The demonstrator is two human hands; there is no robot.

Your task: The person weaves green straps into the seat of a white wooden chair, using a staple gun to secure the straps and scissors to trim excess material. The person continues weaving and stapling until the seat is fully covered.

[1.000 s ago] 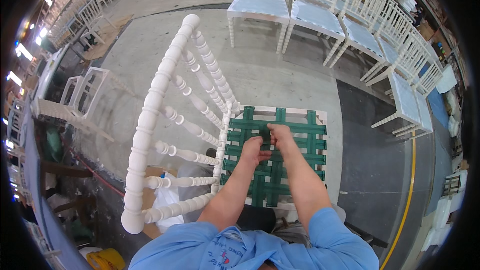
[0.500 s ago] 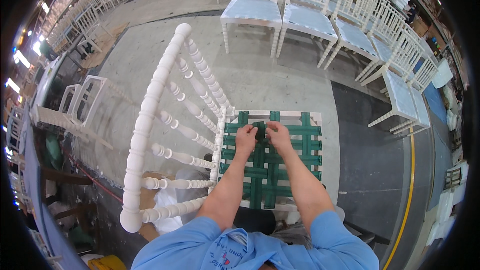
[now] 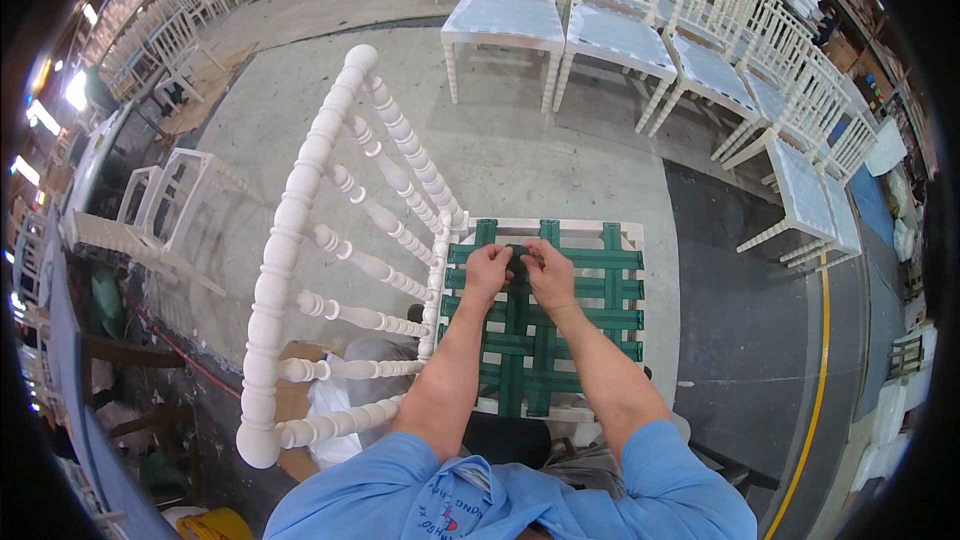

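Left hand (image 3: 487, 267), right hand (image 3: 549, 268): fingers pinched together on dark strap end (image 3: 516, 258), 12 o'clock of green webbing (image 3: 545, 325), white chair frame (image 3: 300, 240). Advised: strap taut, flat.

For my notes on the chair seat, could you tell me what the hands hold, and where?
Both the left hand and right hand pinch a small dark piece between their fingertips, over the green webbing; what it is cannot be told.

Light blue short-sleeved shirt, dark printed emblem at chest, bare forearms
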